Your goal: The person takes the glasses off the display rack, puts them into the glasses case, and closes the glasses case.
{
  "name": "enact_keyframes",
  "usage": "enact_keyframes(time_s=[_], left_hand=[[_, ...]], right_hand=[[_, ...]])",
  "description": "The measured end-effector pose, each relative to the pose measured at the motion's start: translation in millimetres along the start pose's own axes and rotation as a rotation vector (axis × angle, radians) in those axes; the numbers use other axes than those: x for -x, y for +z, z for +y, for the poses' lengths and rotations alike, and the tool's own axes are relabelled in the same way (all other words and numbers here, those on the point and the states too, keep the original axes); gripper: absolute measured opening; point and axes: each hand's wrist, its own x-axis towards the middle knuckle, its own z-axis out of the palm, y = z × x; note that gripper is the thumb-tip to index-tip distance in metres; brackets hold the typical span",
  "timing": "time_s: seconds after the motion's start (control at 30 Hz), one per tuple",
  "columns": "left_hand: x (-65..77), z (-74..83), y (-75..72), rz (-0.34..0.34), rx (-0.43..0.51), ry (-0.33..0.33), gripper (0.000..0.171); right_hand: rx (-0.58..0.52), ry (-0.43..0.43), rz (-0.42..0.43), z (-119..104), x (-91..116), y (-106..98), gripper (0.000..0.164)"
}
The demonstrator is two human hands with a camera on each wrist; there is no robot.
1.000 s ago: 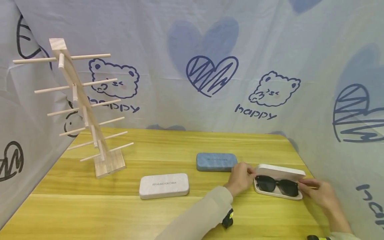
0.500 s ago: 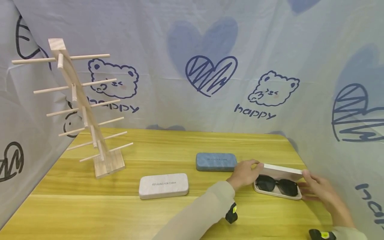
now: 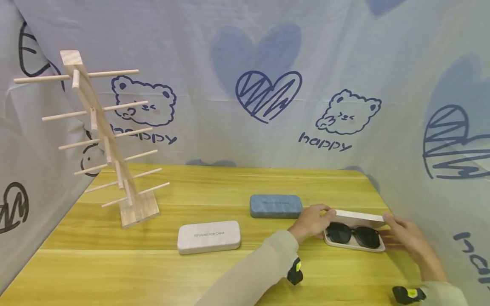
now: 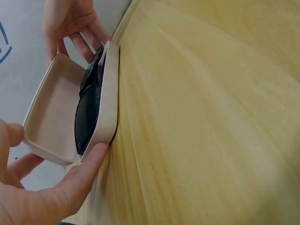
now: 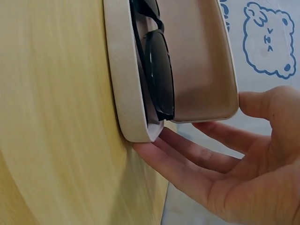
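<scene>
A light-coloured glasses case (image 3: 354, 247) lies on the table at the right, its lid (image 3: 359, 216) partly raised. Inside rest dark sunglasses (image 3: 366, 237), lenses facing up. My left hand (image 3: 311, 222) holds the case's left end; in the left wrist view one digit touches the lid's edge and a finger presses the base (image 4: 110, 103). At the other end, my right hand (image 3: 411, 240) has its thumb on the lid and its fingers against the base, as the right wrist view shows. The hinge side is mostly hidden.
Left of my left hand lies a closed blue glasses case (image 3: 275, 207). A closed white glasses case (image 3: 209, 238) is nearer the middle. A wooden peg rack (image 3: 139, 212) stands at the left. Printed cloth (image 3: 268, 144) hangs behind and beside the table.
Both hands have shifted up onto the lid's ends, the right thumb now on its edge. The lid has tilted forward and stands lower over the sunglasses.
</scene>
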Motion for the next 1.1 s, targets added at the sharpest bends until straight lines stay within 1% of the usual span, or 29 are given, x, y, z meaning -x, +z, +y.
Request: enact_keyframes(time_s=[0.1, 0.23, 0.33, 0.4, 0.57, 0.8, 1.03, 1.1], left_hand=[[0.9, -0.4, 1.0, -0.006, 0.004, -0.004, 0.036], [2.6, -0.5, 1.2, -0.009, 0.001, 0.001, 0.039], [2.5, -1.0, 1.6, -0.002, -0.004, 0.008, 0.037], [2.6, -0.9, 1.9, 0.003, -0.02, 0.012, 0.035], [3.0, -1.4, 2.3, 0.006, -0.066, 0.023, 0.029], [5.9, -1.1, 1.9, 0.015, -0.076, 0.031, 0.026], [8.8, 0.3, 0.7, 0.019, -0.085, 0.033, 0.026], [9.1, 0.1, 0.4, 0.02, -0.092, 0.037, 0.025]], right_hand=[[-0.009, -0.008, -0.028, 0, 2, -2, 0.083], [-0.002, 0.01, -0.044, 1, 2, -4, 0.087], [-0.004, 0.019, -0.059, 2, 1, -5, 0.09], [-0.027, 0.016, -0.07, 3, 1, -6, 0.088], [-0.064, -0.017, -0.101, 8, 2, -8, 0.081], [-0.082, -0.05, -0.12, 14, 3, -8, 0.069], [-0.083, -0.094, -0.146, 19, 4, -10, 0.061], [-0.102, -0.096, -0.151, 20, 4, -11, 0.055]])
